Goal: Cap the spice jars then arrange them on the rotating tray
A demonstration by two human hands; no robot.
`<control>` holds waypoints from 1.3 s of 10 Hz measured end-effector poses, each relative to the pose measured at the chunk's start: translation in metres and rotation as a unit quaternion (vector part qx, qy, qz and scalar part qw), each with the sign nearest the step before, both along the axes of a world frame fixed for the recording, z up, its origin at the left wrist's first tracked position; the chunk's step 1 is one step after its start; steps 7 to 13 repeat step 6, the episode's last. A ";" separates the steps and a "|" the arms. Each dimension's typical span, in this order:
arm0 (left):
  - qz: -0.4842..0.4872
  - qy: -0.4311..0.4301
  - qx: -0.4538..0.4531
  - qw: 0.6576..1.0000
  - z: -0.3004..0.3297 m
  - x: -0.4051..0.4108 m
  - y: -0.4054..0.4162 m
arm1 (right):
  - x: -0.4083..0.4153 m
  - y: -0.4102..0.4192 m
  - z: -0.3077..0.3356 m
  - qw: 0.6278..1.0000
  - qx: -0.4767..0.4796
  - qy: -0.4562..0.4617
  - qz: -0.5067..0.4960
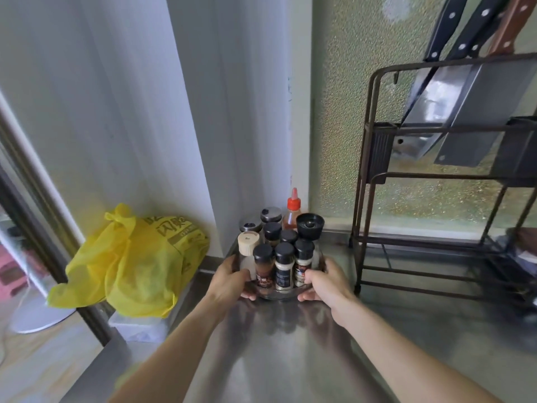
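Both hands grip the rotating tray (283,295) from opposite sides: the left hand (232,279) has its fingers curled round the tray's left rim, and the right hand (327,282) has its fingers curled round the right rim. The tray sits on the steel surface (276,359), in the far corner where the white wall panels meet the pebbled glass.

On the tray, three spice jars stand in the front row, all capped in black: one with reddish-brown contents (263,267), one with a pale filling (284,266), and one with a dark label (303,261). Behind them two more black caps (272,231) show, so five small black-capped jars are visible in all. One grinder with a light wooden top (248,242) stands at the left, and one taller grinder with a wide black top (310,226) at the right. Two shakers with silver lids (270,214) stand at the back left, and one sauce bottle with an orange nozzle cap (293,212) at the very back; whether these three rest on the tray or behind it cannot be told.

One yellow plastic bag (136,263) lies to the left. One dark metal rack (436,181) stands to the right, holding three knives (453,106).
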State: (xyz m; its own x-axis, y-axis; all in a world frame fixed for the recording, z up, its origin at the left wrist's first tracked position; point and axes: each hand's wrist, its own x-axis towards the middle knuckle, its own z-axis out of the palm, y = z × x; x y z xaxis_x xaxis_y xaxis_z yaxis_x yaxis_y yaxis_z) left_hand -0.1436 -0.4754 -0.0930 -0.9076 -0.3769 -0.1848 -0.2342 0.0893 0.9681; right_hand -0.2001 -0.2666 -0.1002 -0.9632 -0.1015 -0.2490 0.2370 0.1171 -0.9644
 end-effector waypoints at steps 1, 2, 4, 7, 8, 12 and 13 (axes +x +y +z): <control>0.001 -0.010 0.008 1.000 -0.002 0.000 -0.001 | 0.000 -0.002 -0.001 1.000 0.005 0.001 0.003; 0.008 -0.015 0.016 1.000 0.002 0.004 0.001 | 0.004 0.000 0.001 1.000 -0.017 -0.019 0.013; 0.062 -0.007 -0.080 0.995 0.025 0.053 0.016 | 0.049 0.023 0.013 1.000 0.010 0.005 0.008; 0.083 0.051 -0.279 0.955 0.059 0.137 0.071 | 0.142 0.066 0.035 0.962 0.220 0.156 0.027; 0.083 0.051 -0.279 0.955 0.059 0.137 0.071 | 0.142 0.066 0.035 0.962 0.220 0.156 0.027; 0.083 0.051 -0.279 0.955 0.059 0.137 0.071 | 0.142 0.066 0.035 0.962 0.220 0.156 0.027; 0.083 0.051 -0.279 0.955 0.059 0.137 0.071 | 0.142 0.066 0.035 0.962 0.220 0.156 0.027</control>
